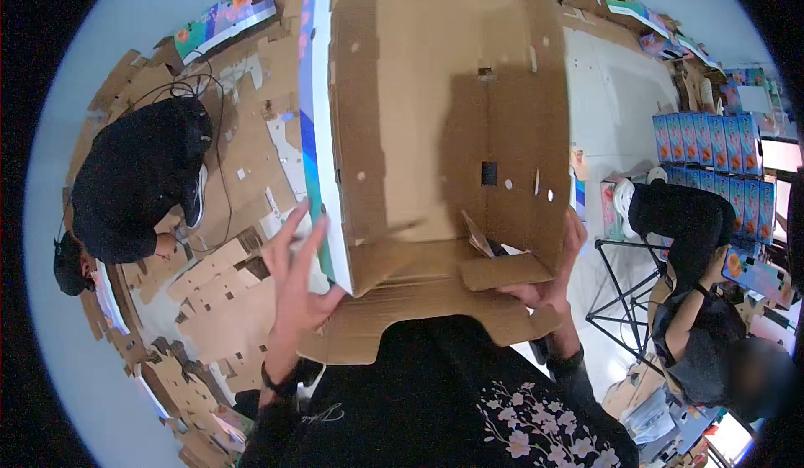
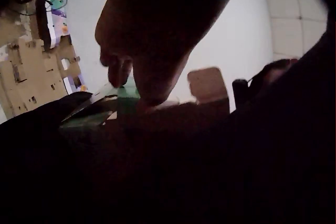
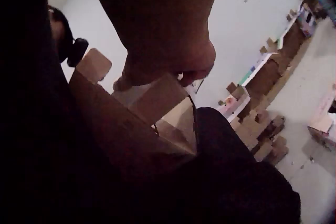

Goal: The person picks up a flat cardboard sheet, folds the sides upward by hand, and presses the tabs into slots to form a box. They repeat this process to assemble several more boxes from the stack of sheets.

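A large open cardboard box (image 1: 419,108) stands tilted up before my chest, its bare brown inside facing me. Its left outer side carries a white, blue and green print. My left hand (image 1: 297,280) grips the box's lower left edge, the fingers spread along the printed side. At the lower right, my right hand (image 1: 557,275) holds the other wall, partly hidden behind the cardboard. A small flap (image 1: 507,272) folds inward near it, and a wide flap with a cut-out (image 1: 352,330) lies against my shirt. Both wrist views are dark; the left hand (image 2: 152,61) and right hand (image 3: 168,61) reach onto the box edges.
To the left a person in black (image 1: 138,183) crouches over flattened cardboard (image 1: 222,292) with a dark cable nearby. On the right another person (image 1: 699,317) sits holding a phone, beside a folding stool frame (image 1: 624,300). Rows of printed boxes (image 1: 708,141) stand behind.
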Tool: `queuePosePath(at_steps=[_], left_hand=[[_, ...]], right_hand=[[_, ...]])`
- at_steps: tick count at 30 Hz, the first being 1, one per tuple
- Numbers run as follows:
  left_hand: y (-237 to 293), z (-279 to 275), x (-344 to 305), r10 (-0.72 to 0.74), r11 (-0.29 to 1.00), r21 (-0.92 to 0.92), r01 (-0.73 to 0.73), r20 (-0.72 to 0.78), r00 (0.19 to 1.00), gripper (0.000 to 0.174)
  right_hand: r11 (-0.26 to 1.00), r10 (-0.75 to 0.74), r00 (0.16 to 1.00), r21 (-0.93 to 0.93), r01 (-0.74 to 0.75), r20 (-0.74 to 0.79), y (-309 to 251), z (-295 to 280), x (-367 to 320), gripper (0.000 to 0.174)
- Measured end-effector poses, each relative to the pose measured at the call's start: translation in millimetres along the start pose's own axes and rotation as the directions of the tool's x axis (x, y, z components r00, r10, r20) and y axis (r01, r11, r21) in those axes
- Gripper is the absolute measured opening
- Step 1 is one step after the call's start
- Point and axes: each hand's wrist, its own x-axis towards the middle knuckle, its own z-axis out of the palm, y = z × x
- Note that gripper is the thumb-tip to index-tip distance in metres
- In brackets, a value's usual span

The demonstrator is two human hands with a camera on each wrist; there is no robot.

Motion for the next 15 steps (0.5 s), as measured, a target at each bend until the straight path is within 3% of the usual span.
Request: queuePosePath(at_steps=[1, 3, 6, 9, 10, 13, 14, 15], left_hand=[[4, 2, 11, 0.105, 0.98, 0.173, -0.103, -0.006, 0.994, 0.08], [-5, 12, 28, 0.18, 0.97, 0.145, -0.196, 0.117, 0.977, 0.088], [-7, 12, 38, 0.314, 0.937, 0.098, -0.334, 0.181, 0.932, 0.089], [7, -7, 35, 0.324, 0.923, 0.101, -0.372, 0.321, 0.89, 0.092], [11, -11, 33, 0.316, 0.92, 0.1, -0.38, 0.384, 0.867, 0.092], [7, -20, 34, 0.318, 0.9, 0.08, -0.428, 0.553, 0.77, 0.099], [7, -28, 38, 0.308, 0.885, 0.097, -0.455, 0.61, 0.729, 0.102], [8, -34, 40, 0.295, 0.869, 0.111, -0.483, 0.667, 0.684, 0.105]], right_hand=[[0.998, -0.043, 0.999, -0.041, 0.043, -0.004, -5, 3, 10, 0.116], [0.981, -0.147, 0.989, -0.12, 0.149, 0.029, -6, 6, 25, 0.1], [0.938, -0.257, 0.956, -0.202, 0.283, 0.145, -8, 1, 34, 0.074], [0.872, -0.319, 0.83, -0.201, 0.446, 0.458, -27, 1, 41, 0.077], [0.884, -0.212, 0.761, -0.211, 0.417, 0.613, -44, -2, 44, 0.075], [0.931, -0.104, 0.649, -0.157, 0.33, 0.754, -54, -12, 40, 0.076], [0.935, -0.113, 0.575, -0.11, 0.338, 0.81, -58, -24, 48, 0.081], [0.935, -0.124, 0.553, -0.09, 0.344, 0.824, -57, -29, 47, 0.082]])
